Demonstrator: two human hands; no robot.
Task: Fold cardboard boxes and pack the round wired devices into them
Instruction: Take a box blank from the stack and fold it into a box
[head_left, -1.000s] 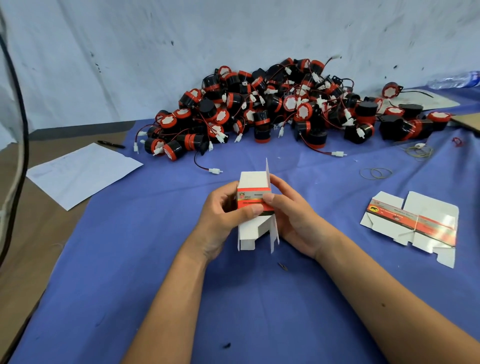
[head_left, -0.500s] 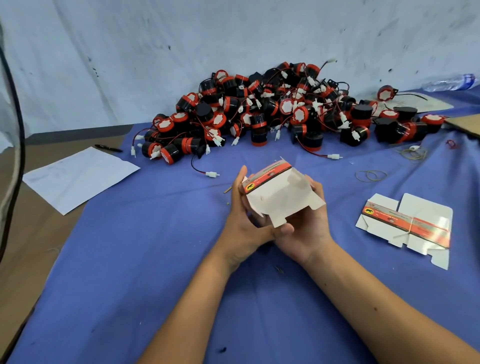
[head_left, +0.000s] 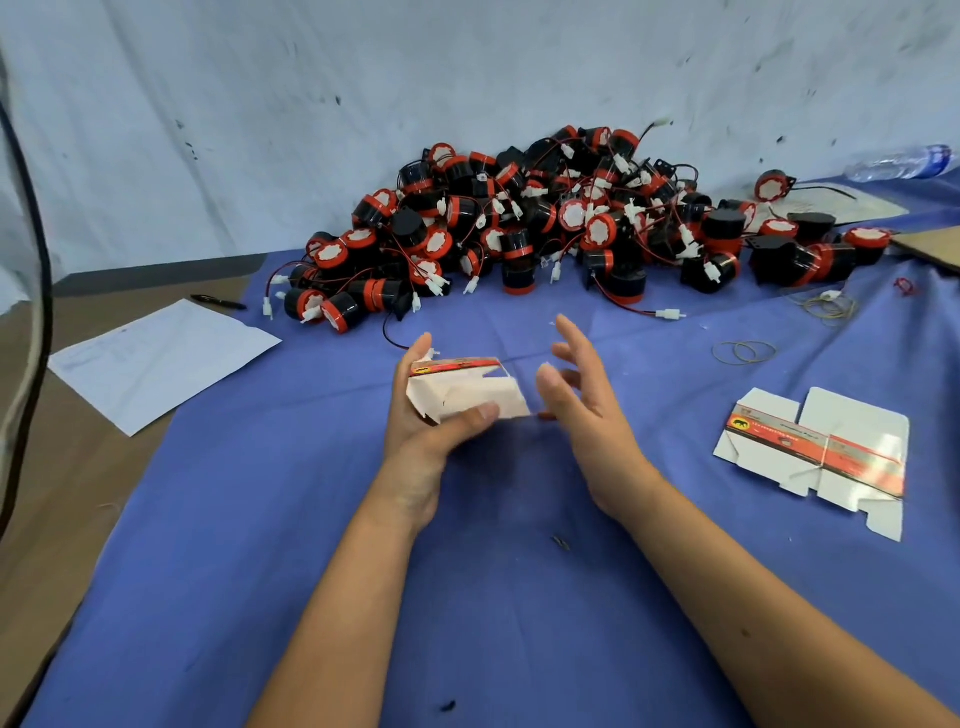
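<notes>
Gripping a part-folded cardboard box w/ our left hand, we curl thumb under and fingers behind it, just above the blue cloth at centre. Our right hand hovers just beside the box at 3 o'clock, not touching, fingers spread wide & loose, holding nothing. Round wired devices sit heaped at 12 o'clock, well apart. Flat box blanks lie at 3 o'clock; paper sheet at 9-10 o'clock.

A blue-clothed table carries heaped round wired devices, a flat box blank, paper.
</notes>
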